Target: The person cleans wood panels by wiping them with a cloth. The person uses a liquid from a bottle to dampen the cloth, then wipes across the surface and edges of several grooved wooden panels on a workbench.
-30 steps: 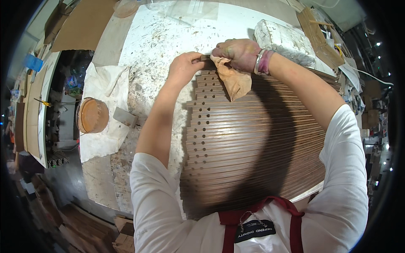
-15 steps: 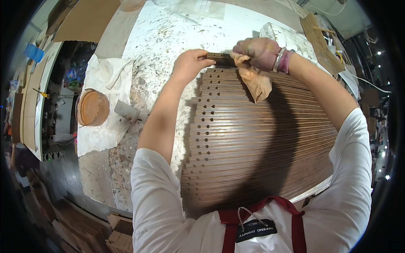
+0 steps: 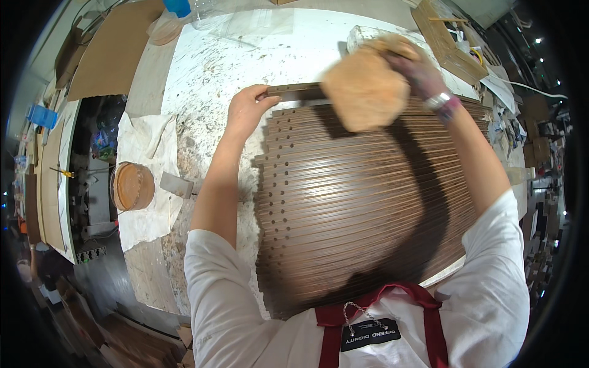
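My left hand pinches the left end of a dark brown wooden strip between thumb and fingers. This strip lies at the far edge of a row of many similar wooden strips, set side by side, with paired round holes near their left ends. In my right hand, blurred by motion, is a tan cloth. The cloth hangs spread out over the far strips and hides the middle of the held one. Whether it touches the wood I cannot tell. A metal bracelet circles my right wrist.
At left, a round tub of orange-brown contents and a small flat grey piece rest on a white cloth. Cardboard lies far left. Beyond my right hand stands a white block; a wooden tray sits far right.
The tan cloth has gone from bunched and hanging to spread wide. My right hand has moved right along the strip. My left hand still holds the strip's end. The whole view has shifted somewhat.
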The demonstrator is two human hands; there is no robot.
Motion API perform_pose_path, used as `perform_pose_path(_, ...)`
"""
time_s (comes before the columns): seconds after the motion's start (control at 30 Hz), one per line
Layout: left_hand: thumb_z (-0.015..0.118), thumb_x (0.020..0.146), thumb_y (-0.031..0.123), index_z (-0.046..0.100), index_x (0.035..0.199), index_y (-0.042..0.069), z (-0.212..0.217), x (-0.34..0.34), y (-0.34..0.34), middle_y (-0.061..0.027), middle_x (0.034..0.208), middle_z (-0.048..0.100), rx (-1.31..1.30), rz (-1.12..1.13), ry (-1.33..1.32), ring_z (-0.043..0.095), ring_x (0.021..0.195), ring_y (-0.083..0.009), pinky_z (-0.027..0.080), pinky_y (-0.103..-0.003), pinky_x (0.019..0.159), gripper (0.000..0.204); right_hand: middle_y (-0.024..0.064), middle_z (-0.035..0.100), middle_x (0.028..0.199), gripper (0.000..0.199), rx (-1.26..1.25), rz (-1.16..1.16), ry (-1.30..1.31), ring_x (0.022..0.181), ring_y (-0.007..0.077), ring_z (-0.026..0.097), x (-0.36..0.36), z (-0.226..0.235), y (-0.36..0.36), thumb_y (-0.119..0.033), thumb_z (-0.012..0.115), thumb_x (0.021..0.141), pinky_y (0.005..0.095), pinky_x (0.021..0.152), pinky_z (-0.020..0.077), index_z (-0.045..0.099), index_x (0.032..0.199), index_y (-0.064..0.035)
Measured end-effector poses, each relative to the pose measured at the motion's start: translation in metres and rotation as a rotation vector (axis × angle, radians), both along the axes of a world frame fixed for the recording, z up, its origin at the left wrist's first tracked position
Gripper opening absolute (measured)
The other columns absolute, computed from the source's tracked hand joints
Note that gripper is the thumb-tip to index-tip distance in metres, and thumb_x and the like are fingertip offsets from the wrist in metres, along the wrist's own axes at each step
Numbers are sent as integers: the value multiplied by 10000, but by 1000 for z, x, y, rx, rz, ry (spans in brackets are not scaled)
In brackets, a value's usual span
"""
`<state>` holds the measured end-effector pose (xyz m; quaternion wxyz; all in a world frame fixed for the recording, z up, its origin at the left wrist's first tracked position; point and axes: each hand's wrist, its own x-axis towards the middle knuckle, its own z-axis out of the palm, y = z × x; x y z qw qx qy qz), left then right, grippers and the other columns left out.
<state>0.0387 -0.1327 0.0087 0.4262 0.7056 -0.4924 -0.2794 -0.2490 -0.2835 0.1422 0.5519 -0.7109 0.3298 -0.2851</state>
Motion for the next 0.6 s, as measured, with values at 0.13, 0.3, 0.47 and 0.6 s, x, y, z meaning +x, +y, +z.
perform_pose_path(0.13,718,787,198,700,920,31,6,-7,-3,-14,683,535,8,8,-18,475,647,-135,394,-291,619,214,134,592,1227,449,-141,-334,51,1100,227,583,-175,-39,-27,-129,589,888,302,978,466,490,1313,-26)
perform_pose_path(0.3,708,792,165,680,1112,59,0,19,9,-23,793,571,10,-112,58,494,694,-121,445,-286,694,339,148,553,1267,601,78,-565,5,1162,249,530,-278,-105,29,-157,649,823,334,1032,417,421,1353,10)
perform_pose_path(0.47,631,868,133,682,1091,76,54,-27,2,-107,1014,673,-245,-76,-323,639,873,-241,505,-347,813,236,142,604,1169,486,-478,-627,462,1101,304,569,-239,-104,93,-49,643,775,377,955,427,530,1247,-47)
perform_pose_path(0.6,640,875,256,724,937,65,80,-123,-32,-113,935,695,-96,-254,-662,657,875,-296,517,-394,781,217,162,585,999,347,-559,-470,469,981,345,561,-231,-86,87,-62,637,768,392,865,441,584,1110,-37)
